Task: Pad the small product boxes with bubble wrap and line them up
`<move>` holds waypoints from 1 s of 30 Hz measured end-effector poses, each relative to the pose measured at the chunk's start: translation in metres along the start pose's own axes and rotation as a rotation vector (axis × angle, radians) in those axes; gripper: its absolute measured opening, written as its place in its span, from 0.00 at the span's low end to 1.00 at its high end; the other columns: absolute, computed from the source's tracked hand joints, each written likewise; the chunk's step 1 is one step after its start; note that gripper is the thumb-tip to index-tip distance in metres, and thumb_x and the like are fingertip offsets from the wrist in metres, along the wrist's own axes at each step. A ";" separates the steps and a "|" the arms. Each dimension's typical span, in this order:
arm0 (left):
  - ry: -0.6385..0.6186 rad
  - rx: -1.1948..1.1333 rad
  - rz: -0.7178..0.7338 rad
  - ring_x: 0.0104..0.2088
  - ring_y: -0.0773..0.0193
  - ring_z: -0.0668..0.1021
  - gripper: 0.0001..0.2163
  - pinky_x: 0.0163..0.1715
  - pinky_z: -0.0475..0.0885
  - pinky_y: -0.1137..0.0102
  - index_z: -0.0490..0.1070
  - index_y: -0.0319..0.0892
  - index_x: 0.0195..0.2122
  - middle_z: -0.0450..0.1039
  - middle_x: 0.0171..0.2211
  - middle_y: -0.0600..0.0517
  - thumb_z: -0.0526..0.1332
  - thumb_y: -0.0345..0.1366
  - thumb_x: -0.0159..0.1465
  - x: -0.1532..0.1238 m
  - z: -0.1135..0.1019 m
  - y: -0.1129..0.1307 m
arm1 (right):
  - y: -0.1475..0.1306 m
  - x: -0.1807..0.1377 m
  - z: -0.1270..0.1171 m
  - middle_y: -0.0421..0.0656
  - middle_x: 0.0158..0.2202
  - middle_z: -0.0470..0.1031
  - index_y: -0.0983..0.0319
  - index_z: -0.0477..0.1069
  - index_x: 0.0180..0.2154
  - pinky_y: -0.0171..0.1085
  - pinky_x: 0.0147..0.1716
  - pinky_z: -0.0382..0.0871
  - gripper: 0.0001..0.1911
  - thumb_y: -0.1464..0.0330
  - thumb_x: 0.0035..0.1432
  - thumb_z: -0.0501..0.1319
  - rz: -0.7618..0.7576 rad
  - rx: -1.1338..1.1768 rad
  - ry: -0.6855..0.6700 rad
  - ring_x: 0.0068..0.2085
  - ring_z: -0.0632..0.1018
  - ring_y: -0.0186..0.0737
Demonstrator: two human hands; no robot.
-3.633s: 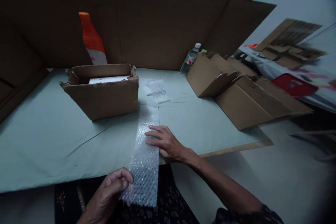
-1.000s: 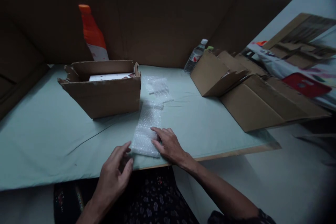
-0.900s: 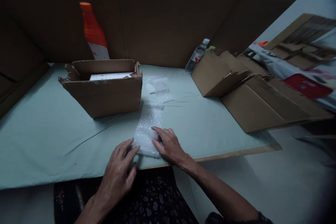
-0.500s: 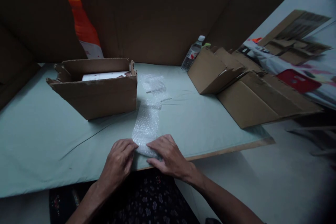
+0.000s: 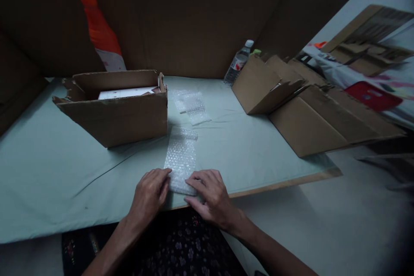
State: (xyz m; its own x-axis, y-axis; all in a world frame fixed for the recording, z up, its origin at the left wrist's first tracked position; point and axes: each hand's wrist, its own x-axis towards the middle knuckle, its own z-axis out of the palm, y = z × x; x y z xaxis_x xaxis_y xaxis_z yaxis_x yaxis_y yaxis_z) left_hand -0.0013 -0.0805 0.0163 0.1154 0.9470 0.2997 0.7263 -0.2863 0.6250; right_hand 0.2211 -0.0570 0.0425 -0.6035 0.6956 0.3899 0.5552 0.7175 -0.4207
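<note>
A strip of clear bubble wrap (image 5: 181, 155) lies lengthwise on the green cloth near the table's front edge, its near end folded over. My left hand (image 5: 151, 192) has its curled fingers at the left side of the fold, the index fingertip on the wrap. On the other side, my right hand (image 5: 208, 194) grips the near right corner, fingers on top and thumb low by the front edge. Whether anything lies inside the fold cannot be seen. Farther back, flat on the cloth, are more pieces of bubble wrap (image 5: 196, 108).
An open cardboard box (image 5: 129, 120) holding a white item (image 5: 124, 93) stands left of the wrap. Behind it is an orange bottle (image 5: 103, 34). At right stand a clear water bottle (image 5: 237, 64) and cardboard boxes (image 5: 307, 125). A tall cardboard panel (image 5: 194, 21) closes the back.
The near end of the bubble wrap now lies flatter and squarer. My right hand has shifted slightly right, and my left fingers have eased a little off the fold. The view has moved slightly.
</note>
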 end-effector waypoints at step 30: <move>-0.028 -0.168 0.058 0.46 0.56 0.78 0.14 0.47 0.74 0.60 0.70 0.46 0.53 0.79 0.45 0.47 0.57 0.29 0.67 -0.021 -0.019 0.005 | 0.008 0.004 0.007 0.44 0.40 0.82 0.59 0.74 0.48 0.46 0.44 0.69 0.11 0.65 0.66 0.62 0.127 0.290 -0.075 0.39 0.79 0.43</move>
State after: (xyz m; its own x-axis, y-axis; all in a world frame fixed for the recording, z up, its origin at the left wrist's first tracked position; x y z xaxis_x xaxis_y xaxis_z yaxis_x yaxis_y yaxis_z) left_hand -0.0128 -0.1045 0.0267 0.1746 0.9310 0.3204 0.5943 -0.3591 0.7196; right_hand 0.2192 -0.0484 0.0352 -0.5867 0.7661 0.2625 0.4490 0.5775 -0.6819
